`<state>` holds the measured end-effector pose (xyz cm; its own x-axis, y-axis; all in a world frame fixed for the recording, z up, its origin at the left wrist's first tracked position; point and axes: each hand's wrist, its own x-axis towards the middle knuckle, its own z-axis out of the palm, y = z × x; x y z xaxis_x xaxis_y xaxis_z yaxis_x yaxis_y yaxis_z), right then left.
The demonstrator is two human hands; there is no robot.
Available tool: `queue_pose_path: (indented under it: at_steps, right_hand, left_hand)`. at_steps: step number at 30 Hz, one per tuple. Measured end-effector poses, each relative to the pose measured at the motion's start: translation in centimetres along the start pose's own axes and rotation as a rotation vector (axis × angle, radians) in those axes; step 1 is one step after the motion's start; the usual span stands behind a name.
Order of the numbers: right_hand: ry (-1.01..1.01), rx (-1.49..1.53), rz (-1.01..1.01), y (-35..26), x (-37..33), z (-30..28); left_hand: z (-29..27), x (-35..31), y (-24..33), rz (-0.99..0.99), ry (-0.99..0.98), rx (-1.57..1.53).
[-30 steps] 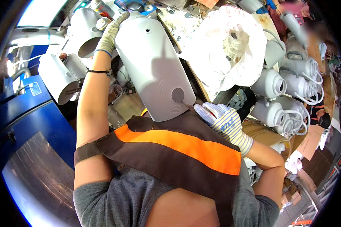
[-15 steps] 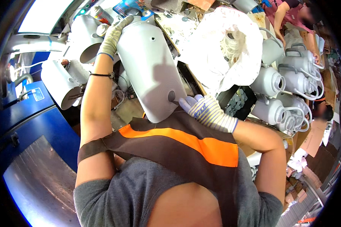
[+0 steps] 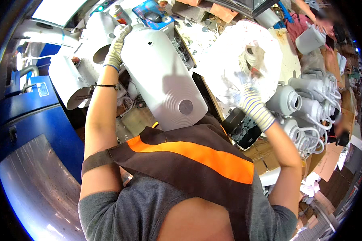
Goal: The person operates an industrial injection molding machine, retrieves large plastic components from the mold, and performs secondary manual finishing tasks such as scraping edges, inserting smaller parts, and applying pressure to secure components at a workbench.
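Observation:
A large light grey plastic canister [image 3: 159, 68] leans toward me, its near end against my dark apron. It has a small hole near the far end and a round grey disc [image 3: 186, 107] near the close end. My left hand [image 3: 117, 47], in a striped glove, is closed on the canister's far left end; its fingertips are partly hidden. At the near edge of a white plastic bag [image 3: 213, 66] is my gloved right hand [image 3: 247, 96], its fingers smeared by motion. Pale ring-shaped parts [image 3: 251, 58] lie inside the bag.
Open-ended grey housings [image 3: 70, 86] lie at left, by a blue machine [image 3: 40, 132]. A black tray [image 3: 245, 130] of small grey pieces sits beneath my right wrist. Several grey canisters with hoses [image 3: 309, 96] stand at right, near another person in pink [image 3: 299, 26].
My right hand has left the disc end of the canister and moved right to the bag. The canister has turned slightly, its disc facing me more squarely. My left hand keeps its hold.

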<state>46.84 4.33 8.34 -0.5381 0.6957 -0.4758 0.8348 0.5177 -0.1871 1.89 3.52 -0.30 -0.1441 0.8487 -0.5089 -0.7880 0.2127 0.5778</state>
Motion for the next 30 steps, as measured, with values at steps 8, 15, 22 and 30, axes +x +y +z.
queue_pose_path:
  at_steps: [8, 15, 22, 30]
  right_hand:
    - [-0.44, 1.565, -0.044, -8.6, 0.0, 3.7]
    - [-0.303, 1.307, 0.09, -9.8, 0.1, 5.5]
    - [-0.485, 1.501, 0.083, -9.4, 0.4, 3.6]
    - [-0.039, 0.124, -0.556, -8.6, -2.2, -0.7]
  left_hand:
    - [0.6, -4.3, -0.2, -0.079, -0.064, -0.168]
    - [-3.5, -3.6, -1.1, 0.011, 0.017, -0.121]
    - [-3.4, -2.4, -0.6, 0.086, 0.161, 0.112]
    - [-5.3, -6.6, 3.2, 0.169, 0.422, 0.258]
